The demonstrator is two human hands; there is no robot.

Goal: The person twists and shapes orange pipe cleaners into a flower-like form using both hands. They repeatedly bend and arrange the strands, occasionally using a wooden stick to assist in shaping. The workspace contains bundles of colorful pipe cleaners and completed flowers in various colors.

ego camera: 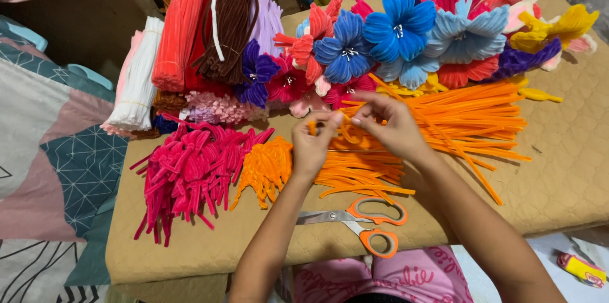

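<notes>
My left hand point(312, 145) and my right hand point(388, 126) meet over a tan quilted board point(558, 176), both pinching one orange pipe cleaner point(342, 130) that is bent into a loop between the fingers. Under and right of the hands lies a loose heap of straight orange pipe cleaners point(463, 119). A small pile of bent orange pieces point(266, 168) sits just left of my left wrist. Bent pink pieces point(187, 173) form a bigger pile further left.
Orange-handled scissors point(361, 219) lie near the board's front edge, between my forearms. Finished pipe-cleaner flowers point(406, 30) in blue, red, purple and yellow line the back. Bundles of straight pipe cleaners point(184, 30) are stacked at the back left. A patterned cloth point(57, 163) lies left.
</notes>
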